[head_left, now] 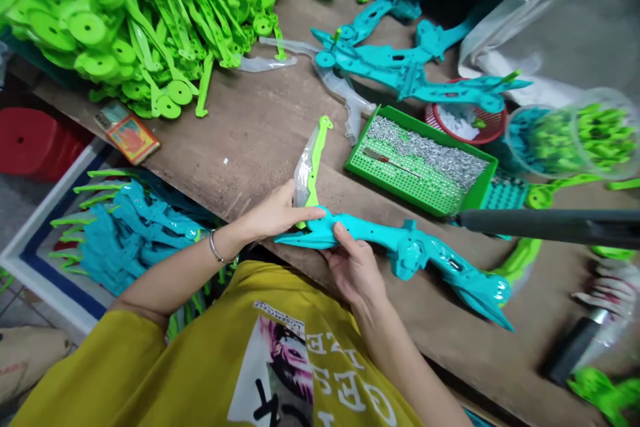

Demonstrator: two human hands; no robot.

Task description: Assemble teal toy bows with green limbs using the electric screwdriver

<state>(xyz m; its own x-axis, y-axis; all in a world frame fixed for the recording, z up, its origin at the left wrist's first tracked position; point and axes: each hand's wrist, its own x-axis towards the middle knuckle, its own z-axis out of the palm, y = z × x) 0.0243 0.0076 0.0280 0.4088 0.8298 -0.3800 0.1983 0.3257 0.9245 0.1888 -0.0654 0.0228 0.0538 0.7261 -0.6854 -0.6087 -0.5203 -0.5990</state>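
Observation:
Both hands grip a long turquoise plastic frame piece (pixel 370 232) lying near the table's front edge. My left hand (pixel 287 207) is closed at its left end, thumb pressed on top of the joint. From that joint a bright green plastic arm (pixel 314 167) sticks out away from me, with a translucent strip (pixel 302 177) along its side. My right hand (pixel 354 260) is wrapped around the piece just right of the joint, thumb on top and fingers underneath. At the right end another green arm (pixel 523 261) curves out from the frame.
A green tray (pixel 357 159) holds many small metal screws and a screwdriver (pixel 390 161). Green parts (pixel 175 33) are heaped back left; turquoise frames (pixel 400 70) lie behind. A dark bar (pixel 550 225) juts in from the right. Finished-looking pieces (pixel 125 233) fill a box at left.

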